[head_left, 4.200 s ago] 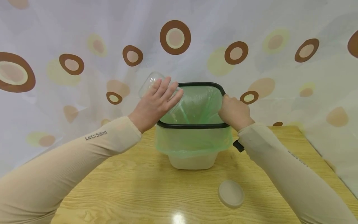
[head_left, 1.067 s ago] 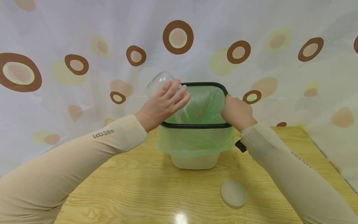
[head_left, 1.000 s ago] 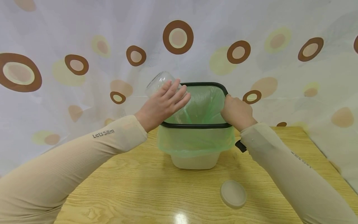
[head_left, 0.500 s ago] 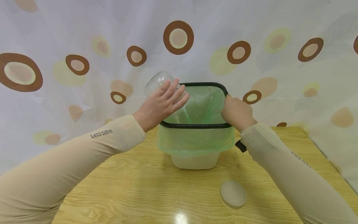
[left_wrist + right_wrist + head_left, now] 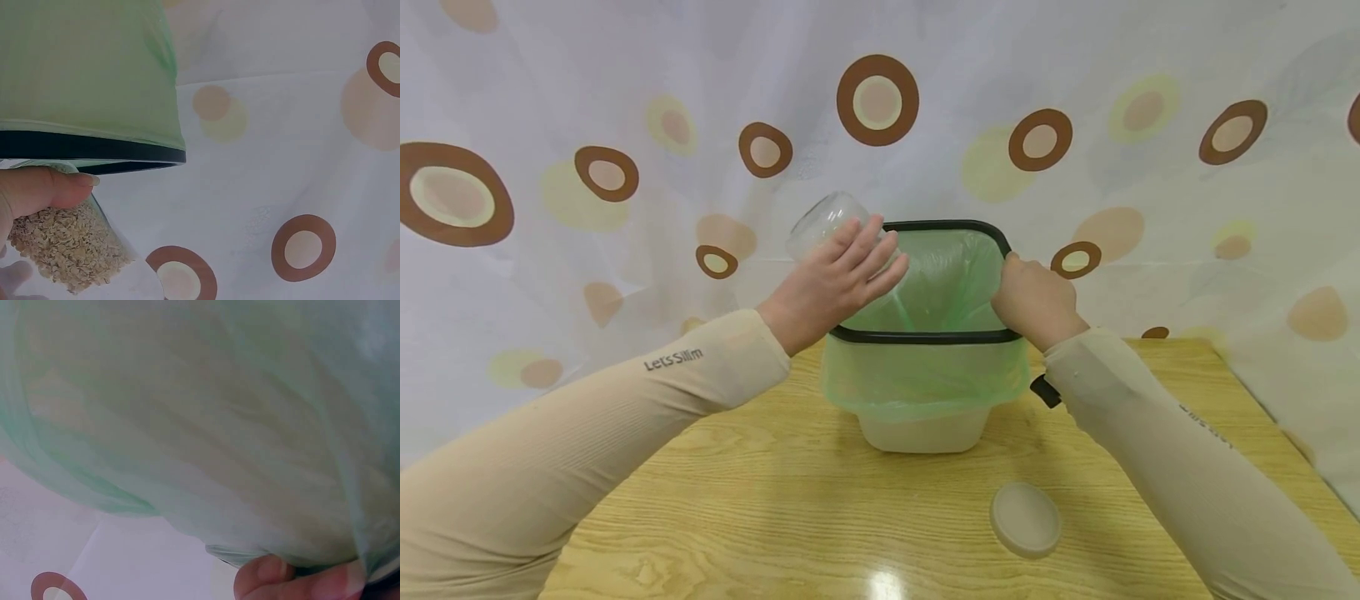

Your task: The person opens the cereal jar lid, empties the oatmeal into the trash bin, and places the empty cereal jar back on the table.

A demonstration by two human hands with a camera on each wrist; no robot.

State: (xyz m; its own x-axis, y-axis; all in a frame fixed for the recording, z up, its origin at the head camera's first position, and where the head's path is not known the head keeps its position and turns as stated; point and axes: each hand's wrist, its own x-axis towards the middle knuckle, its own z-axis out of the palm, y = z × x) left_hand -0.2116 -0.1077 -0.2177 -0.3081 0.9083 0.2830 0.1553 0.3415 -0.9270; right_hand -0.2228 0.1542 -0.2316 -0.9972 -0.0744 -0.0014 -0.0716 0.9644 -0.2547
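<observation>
My left hand [image 5: 831,287] grips a clear jar [image 5: 823,218], tilted so that its base points up to the left and its mouth end lies at the bin's left rim. The left wrist view shows pale, oat-like flakes [image 5: 69,250] inside the jar and the thumb [image 5: 56,187] across its side. The jar's mouth is mostly hidden behind the fingers in the head view. A white bin [image 5: 921,433] stands on the table with a green bag [image 5: 925,375] folded over it beneath a black rim [image 5: 925,337]. My right hand [image 5: 1036,300] grips the rim's right side, fingers on the bag.
A round beige lid [image 5: 1026,520] lies on the wooden table [image 5: 737,517], in front of the bin and to its right. Behind the bin hangs a white curtain [image 5: 940,67] with brown and yellow circles. A black strap [image 5: 1045,390] shows beside the right wrist.
Over the longer span my left hand and the jar have shifted slightly right, toward the bin. During the last second they barely move. The right hand keeps its hold on the rim.
</observation>
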